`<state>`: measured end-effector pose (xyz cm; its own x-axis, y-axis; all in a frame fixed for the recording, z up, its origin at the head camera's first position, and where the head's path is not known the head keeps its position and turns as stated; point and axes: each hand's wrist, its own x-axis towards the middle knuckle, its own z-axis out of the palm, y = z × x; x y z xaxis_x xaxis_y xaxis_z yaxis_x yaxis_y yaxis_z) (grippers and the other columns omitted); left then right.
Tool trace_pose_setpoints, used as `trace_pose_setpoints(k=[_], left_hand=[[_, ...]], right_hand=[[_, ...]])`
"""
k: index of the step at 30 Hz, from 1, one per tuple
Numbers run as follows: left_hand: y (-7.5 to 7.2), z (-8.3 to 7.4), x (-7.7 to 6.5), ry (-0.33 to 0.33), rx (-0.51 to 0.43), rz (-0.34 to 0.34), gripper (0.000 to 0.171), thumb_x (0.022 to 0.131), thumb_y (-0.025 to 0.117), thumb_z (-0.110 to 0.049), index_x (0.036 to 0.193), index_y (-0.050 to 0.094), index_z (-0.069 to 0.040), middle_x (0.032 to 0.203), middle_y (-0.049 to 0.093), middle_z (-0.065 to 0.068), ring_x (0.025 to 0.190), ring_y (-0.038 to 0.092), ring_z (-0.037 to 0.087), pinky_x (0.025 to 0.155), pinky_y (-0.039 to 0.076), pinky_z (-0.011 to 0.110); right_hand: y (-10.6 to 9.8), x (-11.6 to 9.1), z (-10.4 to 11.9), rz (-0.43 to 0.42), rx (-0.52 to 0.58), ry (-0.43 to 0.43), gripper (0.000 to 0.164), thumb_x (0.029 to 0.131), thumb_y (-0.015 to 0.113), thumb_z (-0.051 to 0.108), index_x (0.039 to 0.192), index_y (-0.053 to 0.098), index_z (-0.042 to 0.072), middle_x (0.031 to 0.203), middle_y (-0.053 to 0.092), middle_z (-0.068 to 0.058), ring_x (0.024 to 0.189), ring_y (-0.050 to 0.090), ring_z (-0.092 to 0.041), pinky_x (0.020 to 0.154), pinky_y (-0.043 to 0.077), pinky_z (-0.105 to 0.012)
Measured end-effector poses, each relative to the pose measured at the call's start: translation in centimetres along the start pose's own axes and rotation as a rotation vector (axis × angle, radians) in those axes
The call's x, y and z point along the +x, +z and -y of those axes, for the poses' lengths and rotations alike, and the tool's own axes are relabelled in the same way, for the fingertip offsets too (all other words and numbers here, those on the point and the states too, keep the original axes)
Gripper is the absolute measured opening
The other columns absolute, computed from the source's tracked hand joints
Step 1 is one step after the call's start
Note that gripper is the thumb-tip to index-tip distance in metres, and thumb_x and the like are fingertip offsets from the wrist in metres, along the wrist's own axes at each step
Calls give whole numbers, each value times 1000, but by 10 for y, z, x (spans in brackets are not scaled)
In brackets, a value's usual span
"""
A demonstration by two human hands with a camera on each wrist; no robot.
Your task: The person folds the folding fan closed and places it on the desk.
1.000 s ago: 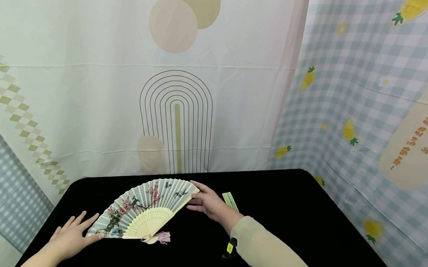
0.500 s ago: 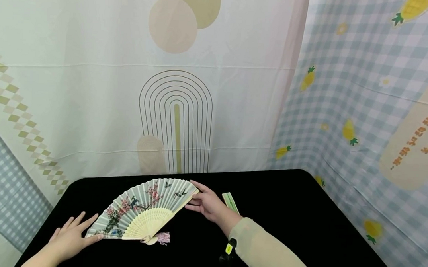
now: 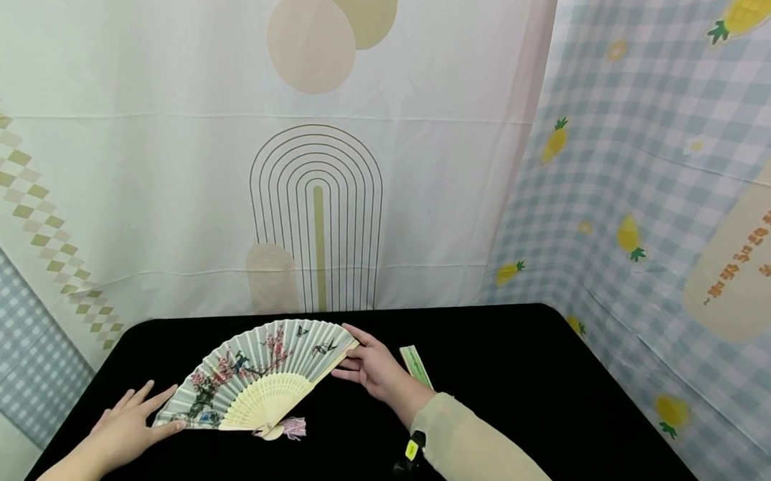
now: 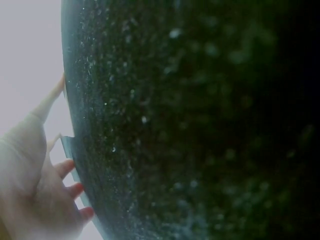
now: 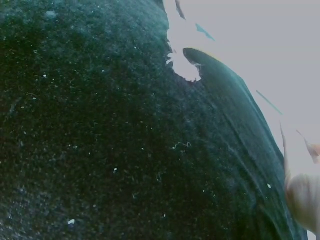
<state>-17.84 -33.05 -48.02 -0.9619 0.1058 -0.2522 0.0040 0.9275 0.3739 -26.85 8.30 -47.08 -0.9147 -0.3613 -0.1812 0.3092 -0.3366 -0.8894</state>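
A folding fan (image 3: 276, 372) is spread wide at the front left of the black table, printed with blossoms and birds. Its pale ribs (image 3: 269, 397) meet at a pivot near the bottom, beside a pink tassel (image 3: 295, 428). My left hand (image 3: 125, 426) is spread at the fan's left end, thumb over the lower corner and forefinger at the pleated edge. Around the outer rib at the right end, my right hand (image 3: 376, 369) holds the fan. In the left wrist view the left hand (image 4: 35, 185) shows straight fingers; the right wrist view catches the right hand (image 5: 302, 197) only partly.
A narrow green-and-white box (image 3: 415, 366) lies on the black-covered table (image 3: 515, 390), just behind the right wrist. White and checked curtains (image 3: 438, 214) hang close behind the table and along its sides.
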Motion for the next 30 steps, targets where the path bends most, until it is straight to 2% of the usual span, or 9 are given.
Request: trace_pose_setpoints(k=[9, 16, 22, 30], left_hand=[[2, 2, 2, -4, -20, -7, 94, 89, 60, -64, 150, 36, 3, 147, 17, 45, 128, 14, 70, 93, 20, 85], [3, 3, 0, 2, -69, -4, 94, 89, 61, -62, 152, 32, 2, 149, 15, 44, 130, 11, 69, 94, 16, 85], [6, 3, -3, 19, -100, -38, 96, 89, 61, -62, 153, 29, 1, 150, 15, 43, 132, 9, 67, 95, 11, 85], [10, 5, -4, 44, -83, -88, 98, 89, 60, -64, 155, 26, 0, 148, 20, 43, 130, 13, 68, 93, 15, 84]], right_hand=[[-2, 0, -3, 2, 20, -8, 60, 97, 41, -9, 154, 39, 13, 138, 54, -25, 113, 63, -39, 87, 57, -49], [-2, -2, -4, 5, 20, -21, 61, 97, 40, -9, 155, 36, 12, 139, 53, -25, 114, 62, -39, 88, 56, -49], [-3, -4, -4, 1, 37, -20, 60, 98, 40, -8, 155, 36, 13, 140, 52, -25, 115, 61, -39, 89, 56, -49], [-2, -5, -4, -7, 44, -36, 60, 98, 42, -8, 153, 40, 15, 139, 55, -22, 113, 63, -37, 88, 57, -48]])
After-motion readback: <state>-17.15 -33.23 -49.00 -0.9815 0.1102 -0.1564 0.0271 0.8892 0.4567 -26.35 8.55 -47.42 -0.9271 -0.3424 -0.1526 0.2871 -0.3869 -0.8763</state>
